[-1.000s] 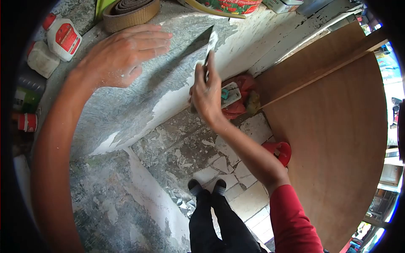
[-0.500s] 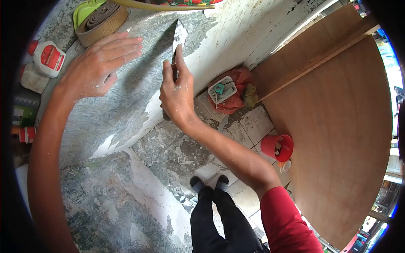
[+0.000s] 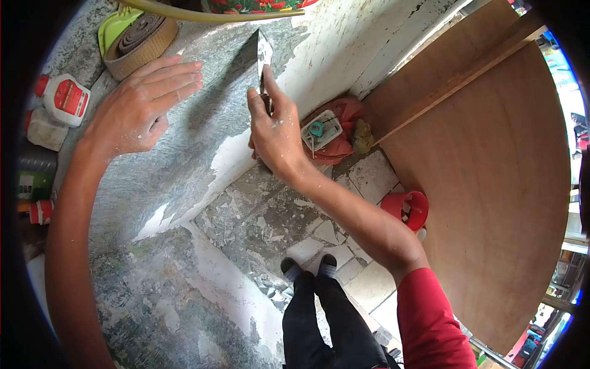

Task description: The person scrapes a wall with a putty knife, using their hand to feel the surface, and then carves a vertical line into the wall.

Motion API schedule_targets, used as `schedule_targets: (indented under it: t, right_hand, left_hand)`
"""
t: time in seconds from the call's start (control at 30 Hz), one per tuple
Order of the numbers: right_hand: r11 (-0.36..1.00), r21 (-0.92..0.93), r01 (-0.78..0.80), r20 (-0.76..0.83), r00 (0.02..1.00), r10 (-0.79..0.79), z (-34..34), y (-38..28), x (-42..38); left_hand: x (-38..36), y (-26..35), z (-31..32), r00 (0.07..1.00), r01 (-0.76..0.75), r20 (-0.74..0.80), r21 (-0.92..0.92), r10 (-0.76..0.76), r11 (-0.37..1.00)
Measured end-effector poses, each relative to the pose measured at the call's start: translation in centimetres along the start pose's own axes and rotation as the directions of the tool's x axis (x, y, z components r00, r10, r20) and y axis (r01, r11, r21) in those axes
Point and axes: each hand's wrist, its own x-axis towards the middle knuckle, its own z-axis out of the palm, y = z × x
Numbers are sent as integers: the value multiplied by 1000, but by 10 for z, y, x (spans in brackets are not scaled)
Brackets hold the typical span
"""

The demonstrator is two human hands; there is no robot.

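My right hand (image 3: pixel 276 132) is wrapped round the handle of a putty knife (image 3: pixel 265 52), index finger along the blade. The blade is smeared with white and its tip is against the grey, scraped wall (image 3: pixel 166 166), close to the ragged edge of white paint (image 3: pixel 230 150). My left hand (image 3: pixel 138 107) rests on the top part of that wall, fingers stretched out and holding nothing. Just beyond its fingers lies a rolled woven strap (image 3: pixel 144 46). White specks dot both hands.
A white bottle with a red label (image 3: pixel 66 100) stands at the left. On the tiled floor are a red bucket (image 3: pixel 404 210) and a white tray (image 3: pixel 321 132) with a teal tape measure on a red bag. A large plywood board (image 3: pixel 485 178) leans at the right.
My right hand and the putty knife have shifted slightly right and down in the view, the blade turning more upright. The left hand stays on the wall; the whole view has shifted a little.
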Motion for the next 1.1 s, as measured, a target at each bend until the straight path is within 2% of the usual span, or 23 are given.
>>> schedule_targets:
  t: [0.03,0.07,0.17,0.2,0.3,0.37,0.4,0.5,0.57,0.67,0.77,0.8,0.83,0.9,0.93,0.97,1.03,1.1]
  right_hand:
    - [999,-36,16,5,1000,-16,0,0,-1]
    - [999,14,-52,-40,998,52,-2,-1,5]
    - [1000,12,2,-116,993,-1,13,17,14]
    - [998,-45,54,-94,994,-58,19,21,5]
    - [999,24,33,-51,998,-32,6,25,16]
    - [976,182,-119,-133,981,144,-18,-8,44]
    - [959,251,-133,-182,966,182,-17,-17,46]
    - [993,-66,-101,44,994,104,1,-9,-3]
    - [995,-65,-80,31,996,82,-4,2,4]
    - [963,103,-249,-74,964,257,-15,-14,21]
    - [989,13,-149,66,987,148,-1,-14,-3]
    - [990,-18,-141,29,990,141,-3,-7,4]
    - [977,98,-188,-42,980,193,-15,-12,20]
    - [969,102,-226,-79,969,234,-25,-15,37]
    - [972,164,-165,-86,980,181,-25,-12,35]
    - [993,99,-70,-36,997,74,-22,-1,28]
    - [997,-49,-51,92,994,55,-12,-6,4]
    - [981,24,-191,-40,981,192,-24,-15,30]
  left_hand:
    - [0,1,0,1000,-8,-8,7,8,1000]
    - [0,1,0,1000,-17,-14,14,18,1000]
    - [-3,-1,4,1000,-12,-13,42,13,999]
    - [-4,0,5,1000,-1,-15,36,2,999]
    - [-5,-1,4,1000,5,-16,34,-4,999]
    - [-4,-1,5,1000,-19,-23,30,20,999]
    - [-4,-1,4,1000,-21,-19,14,21,1000]
    - [-3,-1,0,1000,-14,-20,-21,13,1000]
    - [-3,-1,0,1000,-10,-11,-39,9,999]
    - [-4,-2,4,1000,-18,-22,0,18,1000]
    - [-3,0,2,1000,-6,-18,-19,6,1000]
    - [-4,0,1,1000,-4,-21,-15,4,1000]
    - [-5,0,2,1000,-7,-22,-12,6,1000]
    - [-6,0,3,1000,-20,-17,0,20,1000]
    - [-6,0,4,1000,-20,-20,10,20,1000]
    - [-5,-1,4,1000,-17,-26,22,17,1000]
    - [-6,-1,3,1000,-8,-27,21,9,1000]
    - [-4,1,4,1000,-13,-25,22,14,1000]
